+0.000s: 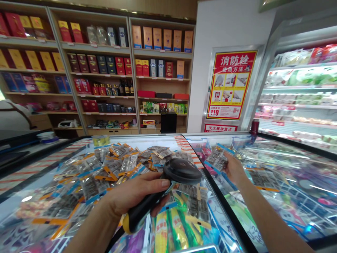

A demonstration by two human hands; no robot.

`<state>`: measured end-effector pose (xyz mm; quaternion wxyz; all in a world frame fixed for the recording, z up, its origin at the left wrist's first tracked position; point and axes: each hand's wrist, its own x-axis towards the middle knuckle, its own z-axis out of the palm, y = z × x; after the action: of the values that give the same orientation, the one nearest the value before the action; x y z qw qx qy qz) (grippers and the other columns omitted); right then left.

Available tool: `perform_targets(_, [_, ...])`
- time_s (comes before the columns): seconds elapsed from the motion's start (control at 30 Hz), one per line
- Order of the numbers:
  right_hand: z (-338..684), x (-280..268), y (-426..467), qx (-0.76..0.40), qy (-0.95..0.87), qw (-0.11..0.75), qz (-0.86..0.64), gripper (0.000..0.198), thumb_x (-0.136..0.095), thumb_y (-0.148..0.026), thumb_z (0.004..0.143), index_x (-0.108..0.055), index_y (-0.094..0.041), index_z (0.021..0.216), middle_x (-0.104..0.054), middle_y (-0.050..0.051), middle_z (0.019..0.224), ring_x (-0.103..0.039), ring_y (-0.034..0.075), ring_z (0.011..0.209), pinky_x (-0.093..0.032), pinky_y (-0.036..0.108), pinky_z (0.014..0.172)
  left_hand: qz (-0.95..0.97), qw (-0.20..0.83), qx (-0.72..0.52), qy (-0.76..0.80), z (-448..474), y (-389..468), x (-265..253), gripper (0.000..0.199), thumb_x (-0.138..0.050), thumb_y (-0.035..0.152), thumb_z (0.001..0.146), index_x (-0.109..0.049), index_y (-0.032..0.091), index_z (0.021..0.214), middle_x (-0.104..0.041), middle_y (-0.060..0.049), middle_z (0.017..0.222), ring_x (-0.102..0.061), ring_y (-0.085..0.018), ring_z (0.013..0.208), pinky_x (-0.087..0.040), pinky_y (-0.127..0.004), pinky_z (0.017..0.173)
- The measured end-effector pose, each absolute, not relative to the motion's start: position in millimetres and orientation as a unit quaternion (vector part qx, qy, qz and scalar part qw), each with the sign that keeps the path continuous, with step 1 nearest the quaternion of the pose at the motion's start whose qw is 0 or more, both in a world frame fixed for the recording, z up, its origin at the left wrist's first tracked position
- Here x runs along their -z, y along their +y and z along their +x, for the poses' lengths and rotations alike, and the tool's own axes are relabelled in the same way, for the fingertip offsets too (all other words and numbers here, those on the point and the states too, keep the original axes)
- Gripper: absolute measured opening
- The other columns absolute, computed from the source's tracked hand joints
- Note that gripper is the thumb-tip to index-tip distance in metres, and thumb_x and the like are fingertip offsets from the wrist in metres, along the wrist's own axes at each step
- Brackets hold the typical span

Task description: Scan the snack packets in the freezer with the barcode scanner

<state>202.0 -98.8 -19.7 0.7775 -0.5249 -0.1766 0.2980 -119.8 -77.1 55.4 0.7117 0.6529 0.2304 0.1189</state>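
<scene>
My left hand (pixel 142 193) is wrapped round a black barcode scanner (pixel 181 170) with a yellow band at the end of its handle. The scanner's head points right, above the glass top of a chest freezer. Farther right, my right hand (pixel 234 168) pinches a clear packet (pixel 217 158) with a blue edge strip and dark contents. Many similar packets (pixel 129 161), with orange or blue strips, lie heaped on the glass to the left. Another packet (pixel 263 177) lies right of my right wrist.
A black freezer frame bar (pixel 223 207) runs between my hands. Below the glass are corn packs (pixel 162 228) in wire baskets. Shelves of boxes (pixel 105 65) line the back wall. A red poster (pixel 231 84) hangs beside a lit display fridge (pixel 302 91). A dark red can (pixel 255 126) stands at the freezer's far edge.
</scene>
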Motion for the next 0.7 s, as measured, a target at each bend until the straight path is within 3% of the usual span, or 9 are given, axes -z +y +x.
perform_targets(0.47, [202.8,16.5,-99.0,-0.292,-0.179,0.782,-0.521,0.01,-0.053,-0.027,0.068,-0.057,-0.019,0.073,-0.064,-0.002,0.058,-0.059,0.015,0.05,-0.047,0.026,0.043,0.671,0.686,-0.145,0.242,-116.0,-71.7,-51.3,0.033,-0.053,0.046,0.069,-0.053,0.012,0.069,-0.055,-0.003,0.059,-0.046,-0.008,0.044,-0.033,-0.02,0.043])
perform_targets(0.7, [263.6,39.4,-105.5,-0.155,-0.254,0.696,-0.654,0.015,-0.051,-0.035,0.065,-0.054,-0.02,0.066,-0.06,0.0,0.05,-0.059,0.019,0.049,-0.047,0.032,0.045,0.657,0.686,-0.141,0.278,-117.1,-63.4,-48.7,0.033,-0.055,0.046,0.068,-0.05,0.013,0.068,-0.057,-0.003,0.06,-0.047,-0.008,0.044,-0.034,-0.02,0.044])
